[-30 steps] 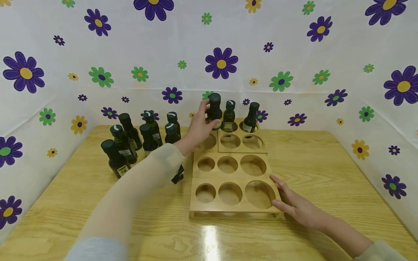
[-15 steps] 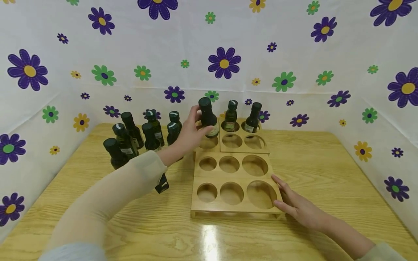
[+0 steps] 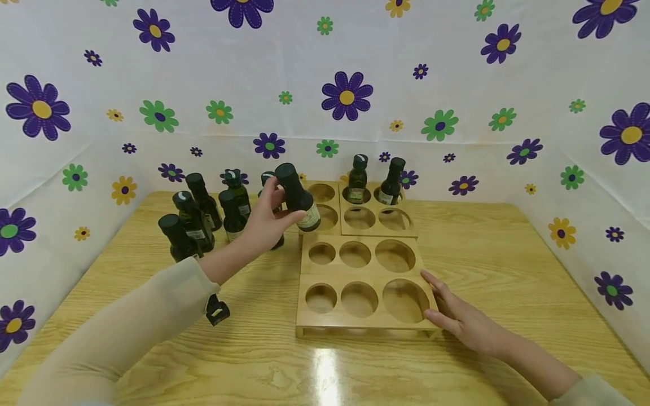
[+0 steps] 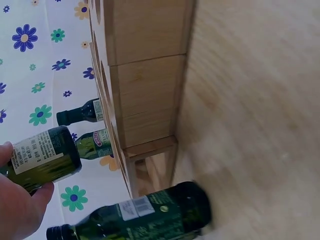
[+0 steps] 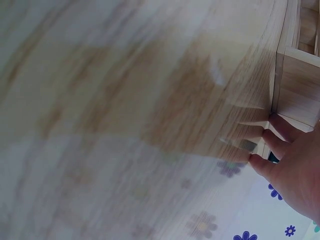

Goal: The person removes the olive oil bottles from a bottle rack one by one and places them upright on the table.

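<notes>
My left hand (image 3: 261, 223) grips a small dark green glass bottle (image 3: 298, 197) with a black cap, its thumb across the front. The bottle leans, cap toward the left, over the left edge of the rear rack section. In the left wrist view, a pale printed label shows on the held bottle (image 4: 47, 155). My right hand (image 3: 467, 324) rests along the right side of the wooden bottle rack (image 3: 350, 274), thumb near its top edge. Its fingertips touch the side panel in the right wrist view. One green bottle (image 3: 358, 180) and one dark bottle (image 3: 391, 183) stand in rear holes.
Several dark bottles (image 3: 195, 225) stand in a cluster on the wooden table (image 3: 487, 242) left of the rack. Another green bottle (image 4: 145, 212) stands close to the rack's side in the left wrist view. A flowered cloth (image 3: 289, 62) hangs around the back and sides.
My left hand has drawn the bottle away from the rear-left hole, toward the left and nearer to me, and the bottle has tilted. The right hand stays at the rack's side.
</notes>
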A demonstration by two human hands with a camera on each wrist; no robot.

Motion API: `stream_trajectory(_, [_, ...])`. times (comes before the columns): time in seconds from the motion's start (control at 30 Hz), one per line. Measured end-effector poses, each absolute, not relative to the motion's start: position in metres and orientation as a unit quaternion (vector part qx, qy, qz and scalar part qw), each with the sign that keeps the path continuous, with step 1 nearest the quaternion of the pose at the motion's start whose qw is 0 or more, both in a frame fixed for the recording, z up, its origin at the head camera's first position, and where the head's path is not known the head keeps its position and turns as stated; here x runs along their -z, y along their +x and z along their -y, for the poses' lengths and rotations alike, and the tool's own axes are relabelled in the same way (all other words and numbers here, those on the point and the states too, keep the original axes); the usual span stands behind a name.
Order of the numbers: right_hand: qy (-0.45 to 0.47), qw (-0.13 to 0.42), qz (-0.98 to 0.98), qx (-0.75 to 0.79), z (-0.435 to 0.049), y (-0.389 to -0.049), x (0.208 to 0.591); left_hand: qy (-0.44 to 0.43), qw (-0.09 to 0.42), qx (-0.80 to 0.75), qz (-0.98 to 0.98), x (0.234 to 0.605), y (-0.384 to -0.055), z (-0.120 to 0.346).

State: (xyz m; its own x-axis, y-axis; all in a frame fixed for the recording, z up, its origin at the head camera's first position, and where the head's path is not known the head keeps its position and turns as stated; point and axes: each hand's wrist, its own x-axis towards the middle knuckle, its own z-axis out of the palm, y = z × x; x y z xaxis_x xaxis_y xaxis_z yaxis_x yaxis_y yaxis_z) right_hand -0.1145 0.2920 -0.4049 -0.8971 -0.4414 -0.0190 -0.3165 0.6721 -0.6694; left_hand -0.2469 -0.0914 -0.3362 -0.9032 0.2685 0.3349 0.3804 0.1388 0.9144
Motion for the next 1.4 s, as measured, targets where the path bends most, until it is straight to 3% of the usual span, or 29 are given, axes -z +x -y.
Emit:
stream_trajectory(0.43, [-0.207, 0.101, -0.903, 0.362, -0.294, -0.115, 0.405, -0.207, 0.046, 0.608, 0.765, 0.345, -0.214, 0.137])
stream_trajectory(0.73, [-0.227, 0.078, -0.906, 0.348, -0.293, -0.114, 0.406, -0.19, 0.048, 0.595, 0.779, 0.357, -0.2, 0.166])
stream_trajectory(1.07, [-0.221, 0.095, -0.902, 0.357, -0.293, -0.114, 0.407, -0.181, 0.082, 0.548, 0.813, 0.373, -0.197, 0.193])
stream_trajectory(1.4, [-0.214, 0.102, -0.905, 0.353, -0.293, -0.116, 0.405, -0.157, 0.07, 0.536, 0.827, 0.383, -0.199, 0.206])
